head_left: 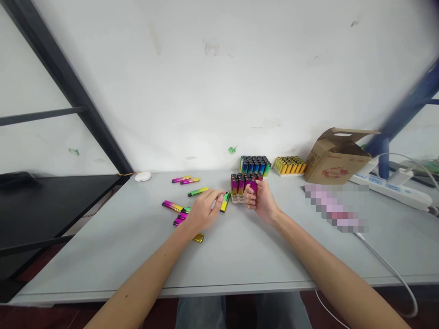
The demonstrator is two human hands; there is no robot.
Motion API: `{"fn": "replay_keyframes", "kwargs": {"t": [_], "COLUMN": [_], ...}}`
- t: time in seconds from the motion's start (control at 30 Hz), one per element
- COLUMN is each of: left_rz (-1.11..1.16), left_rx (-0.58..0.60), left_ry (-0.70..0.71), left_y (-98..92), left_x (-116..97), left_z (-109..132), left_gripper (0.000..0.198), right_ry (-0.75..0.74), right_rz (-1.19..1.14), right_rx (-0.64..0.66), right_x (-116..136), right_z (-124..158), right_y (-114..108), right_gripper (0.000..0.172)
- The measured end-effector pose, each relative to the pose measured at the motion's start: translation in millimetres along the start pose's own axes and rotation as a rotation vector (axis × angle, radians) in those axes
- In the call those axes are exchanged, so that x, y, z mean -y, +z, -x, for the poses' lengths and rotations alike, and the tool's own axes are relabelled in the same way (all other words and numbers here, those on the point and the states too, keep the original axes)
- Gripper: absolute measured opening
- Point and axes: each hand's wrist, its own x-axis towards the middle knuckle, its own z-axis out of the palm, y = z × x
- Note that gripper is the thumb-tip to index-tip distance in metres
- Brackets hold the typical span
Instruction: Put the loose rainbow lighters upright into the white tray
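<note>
My right hand (262,201) is closed around a purple lighter (253,184), upright at the front right of a tray (237,199) of lighters. Rows of purple and red lighters (238,183) with black tops stand in that tray, and bare slots show along its front. My left hand (205,211) hovers low over the table, fingers loosely bent, with the fingertips beside a green and yellow lighter (225,202). Whether they touch it, I cannot tell. Purple and yellow lighters (172,206) lie loose under and left of this hand, partly hidden by it.
Behind stand a block of blue and green lighters (255,164) and a tray of yellow lighters (291,165). An open cardboard box (338,160), a power strip (394,188) and a blurred-out item with a white cable (384,262) occupy the right. A white case (142,176) lies far left.
</note>
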Motion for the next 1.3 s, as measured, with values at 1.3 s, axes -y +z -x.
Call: {"fn": "replay_keyframes", "kwargs": {"t": [1.3], "left_rz": [-0.062], "left_rx": [0.058], "left_ry": [-0.01], "left_y": [-3.0], "left_x": [-1], "left_z": [-2], "left_gripper": [0.029], "right_ry": [-0.338], "right_rz": [0.262], "right_rx": [0.06], "right_x": [12], "right_z": [5], "right_y": [-8], "right_gripper": [0.026]}}
